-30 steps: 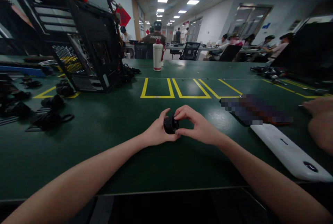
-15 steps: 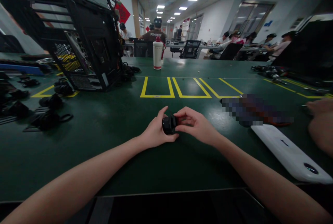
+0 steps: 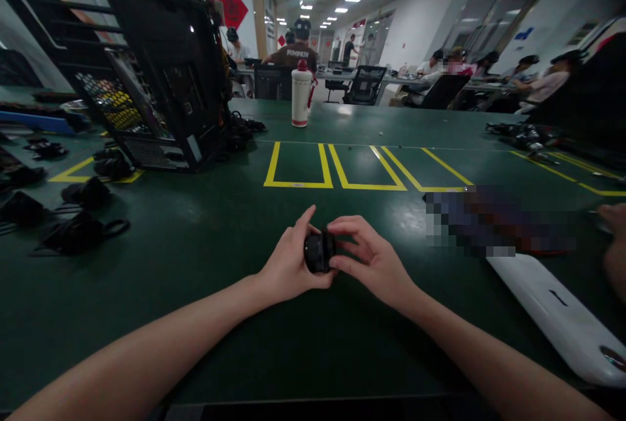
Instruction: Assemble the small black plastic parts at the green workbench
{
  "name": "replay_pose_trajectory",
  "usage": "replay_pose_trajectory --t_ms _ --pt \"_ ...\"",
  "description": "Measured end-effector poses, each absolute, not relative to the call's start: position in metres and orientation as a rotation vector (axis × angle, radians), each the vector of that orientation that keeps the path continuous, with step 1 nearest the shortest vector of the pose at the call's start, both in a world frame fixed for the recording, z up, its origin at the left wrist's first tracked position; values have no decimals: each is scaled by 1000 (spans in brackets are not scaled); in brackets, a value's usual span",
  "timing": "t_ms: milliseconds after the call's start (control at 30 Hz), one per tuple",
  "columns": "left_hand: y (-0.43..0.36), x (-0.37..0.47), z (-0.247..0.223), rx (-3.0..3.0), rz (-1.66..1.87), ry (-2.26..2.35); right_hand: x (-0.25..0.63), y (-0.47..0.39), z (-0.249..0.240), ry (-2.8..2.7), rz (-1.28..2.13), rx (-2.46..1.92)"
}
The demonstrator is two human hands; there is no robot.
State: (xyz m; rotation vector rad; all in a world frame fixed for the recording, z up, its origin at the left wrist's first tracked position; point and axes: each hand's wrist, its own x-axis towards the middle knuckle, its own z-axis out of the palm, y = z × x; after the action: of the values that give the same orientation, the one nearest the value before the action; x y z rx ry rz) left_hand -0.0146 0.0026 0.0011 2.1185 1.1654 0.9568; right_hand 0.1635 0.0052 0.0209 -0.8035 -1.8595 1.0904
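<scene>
A black round part was held over the table, nearer than the white bottle.
The left hand cupped it, presumably for steadiness, leaving 1 side to the right hand, whose thumb and finger pinched there. Yellow tape outlines marked the green surface before the bottle; a computer case stood left of it, a seated person behind.

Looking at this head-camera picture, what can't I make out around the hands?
All in the head view:
Black part: one side hidden by the left hand; fingers of the right hand cover some of the other.
Dark item: blurred by pixel blocks.
White object: its near end is cut by the right edge.
Another person's hand: mostly beyond that edge.
Black pieces at left: too dark for detail.
</scene>
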Motion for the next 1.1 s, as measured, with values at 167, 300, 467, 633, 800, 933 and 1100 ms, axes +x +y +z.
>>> replay_pose_trajectory --t_ms 167,300,467,633,800,933,1100 --pt "4 -19 5 2305 926 1206 166 6 24 -1918 1229 -982" --pt "4 -20 9 2367 845 1221 170 8 26 -2056 1067 -846" --pt "2 -20 9 2369 840 1195 174 9 25 -2314 615 -678" --pt "1 -20 5 2347 867 1215 171 5 27 -2198 789 -720" --pt "2 -21 1 2347 914 1253 163 -1 26 -1964 1111 -789" --pt "3 -21 -2 2334 932 1307 160 -1 24 -1926 1196 -857" --pt "2 -22 -1 2334 924 1335 161 3 23 -1878 1290 -918"
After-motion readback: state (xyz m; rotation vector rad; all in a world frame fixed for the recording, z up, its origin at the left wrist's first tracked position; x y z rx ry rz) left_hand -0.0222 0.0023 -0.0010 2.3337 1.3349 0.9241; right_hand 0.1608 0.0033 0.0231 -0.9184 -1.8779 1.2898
